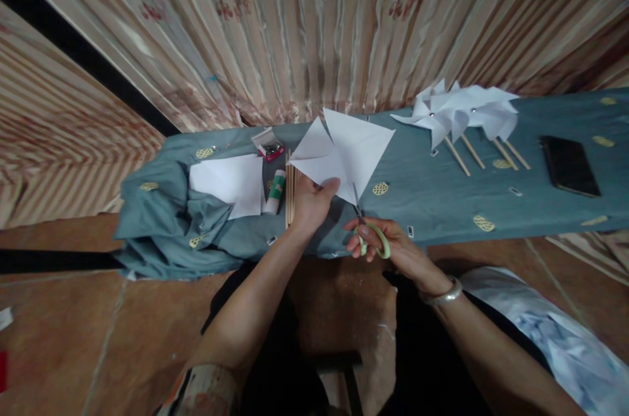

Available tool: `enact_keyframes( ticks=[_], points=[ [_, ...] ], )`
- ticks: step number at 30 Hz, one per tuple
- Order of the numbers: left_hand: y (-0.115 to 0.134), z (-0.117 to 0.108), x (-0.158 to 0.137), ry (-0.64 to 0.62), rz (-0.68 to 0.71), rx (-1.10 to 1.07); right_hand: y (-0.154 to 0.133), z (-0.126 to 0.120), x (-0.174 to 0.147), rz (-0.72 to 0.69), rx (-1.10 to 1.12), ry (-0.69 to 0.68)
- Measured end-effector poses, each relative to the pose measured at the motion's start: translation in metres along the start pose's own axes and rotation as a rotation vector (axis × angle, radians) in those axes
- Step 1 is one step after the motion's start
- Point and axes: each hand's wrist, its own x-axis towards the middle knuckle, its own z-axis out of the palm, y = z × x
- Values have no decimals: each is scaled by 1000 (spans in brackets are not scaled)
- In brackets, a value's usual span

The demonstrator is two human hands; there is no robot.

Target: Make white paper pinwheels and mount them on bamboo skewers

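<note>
Your left grip (314,203) pinches the white paper (361,147) right of the glue stick (275,192); your right grip (388,240) curls round the green-handled scissors (386,247), blades at the paper's near corner. Cut straight (ideally stopping short of centre).

1. This looks like a room in a home; which room cannot be told.
2. Patterned, pleated curtains (314,42) in beige and reddish brown hang right behind the work surface, a domestic furnishing.
3. That surface is long and narrow, draped in a blue-green cloth (535,209) printed with yellow pineapples and bunched at its left end, more household than workshop.
4. The floor (63,344) is brownish, with pale joint lines like tiling.
5. A dark phone (570,165), a glue stick (275,192) and light-green-handled scissors (385,247) suggest small-scale tabletop craft.
</note>
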Motion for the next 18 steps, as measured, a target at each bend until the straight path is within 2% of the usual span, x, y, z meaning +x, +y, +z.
enact_keyframes(
  ticks=[18],
  points=[
    [5, -1, -2, 1, -17, 65, -1, 0, -1, 24, 4, 28]
  ],
)
